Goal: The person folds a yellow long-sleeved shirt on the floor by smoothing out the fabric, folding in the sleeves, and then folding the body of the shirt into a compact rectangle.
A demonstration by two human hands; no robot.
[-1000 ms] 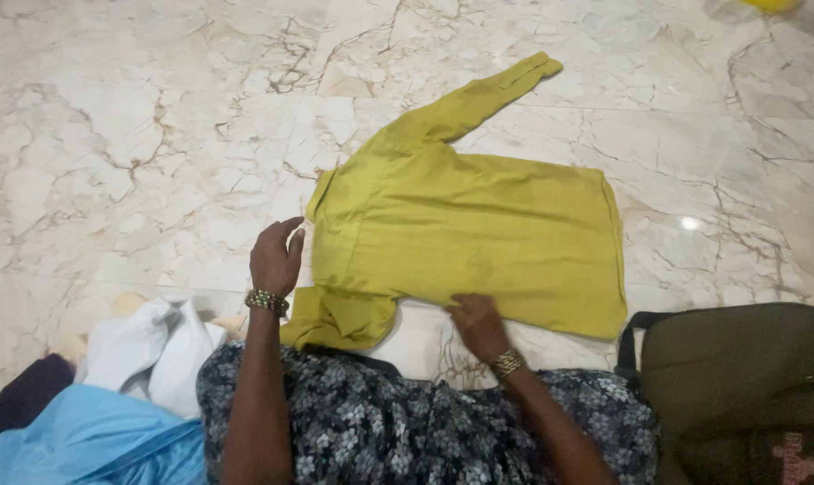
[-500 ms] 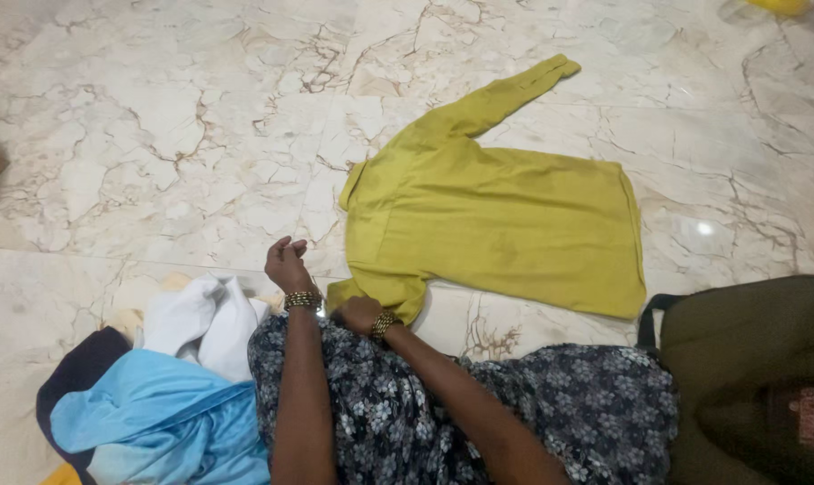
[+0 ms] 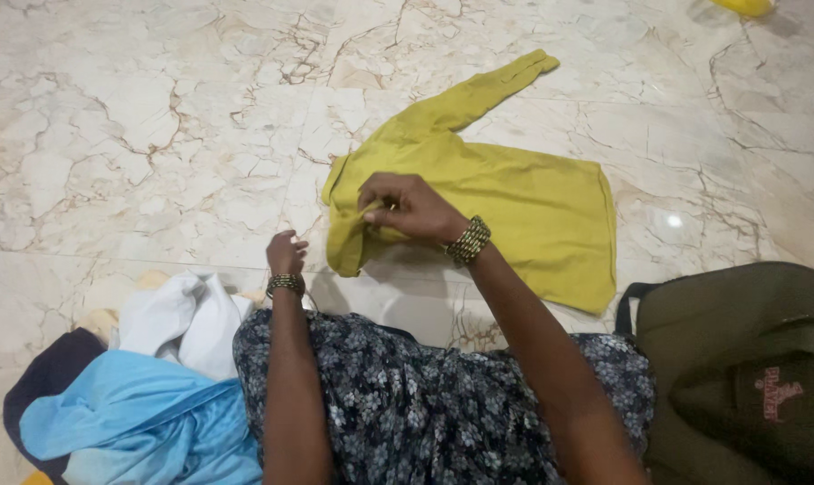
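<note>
Hands, right (image 3: 407, 208) pinching one yellow shirt (image 3: 515, 202), left (image 3: 286, 253) seemingly empty

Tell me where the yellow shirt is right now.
The yellow shirt lies flat on the marble floor at centre frame, its near-left edge gripped by the right hand, left of the dark green bag.

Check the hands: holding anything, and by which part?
Right hand pinches the folded near-left edge of the mustard-yellow long-sleeved cloth shirt. Left hand looks empty, beside it.
</note>
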